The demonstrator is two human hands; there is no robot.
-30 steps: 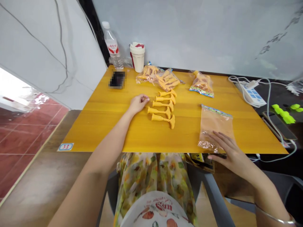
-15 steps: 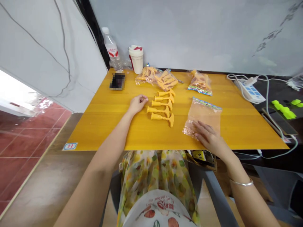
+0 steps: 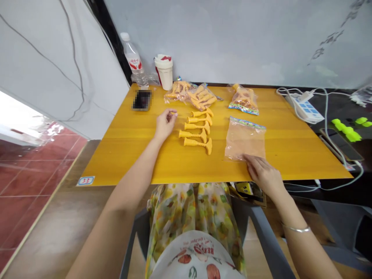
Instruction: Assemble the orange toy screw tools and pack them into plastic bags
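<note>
Several small orange-yellow plastic toy hammers (image 3: 194,134) lie in a column on the yellow table, handles pointing left. My left hand (image 3: 166,124) hovers just left of them, fingers loosely curled and thumb apart, with nothing visible in it. To the right of the hammers lies a flat clear plastic zip bag (image 3: 245,139) with a colourful printed strip along its top. My right hand (image 3: 265,175) is at the bag's lower edge, fingertips closed on it near the right corner; the thumb is partly hidden.
Filled bags of orange toys (image 3: 203,97) lie at the back, with another filled bag (image 3: 244,100) farther right. A water bottle (image 3: 135,62), a white cup (image 3: 164,71) and a phone (image 3: 142,100) stand or lie back left. A power strip (image 3: 308,110) with cables is at right.
The flat bag has shifted left and lies straighter. My right hand has drawn back from its surface to its lower edge. My left hand has moved slightly left and up, away from the hammers.
</note>
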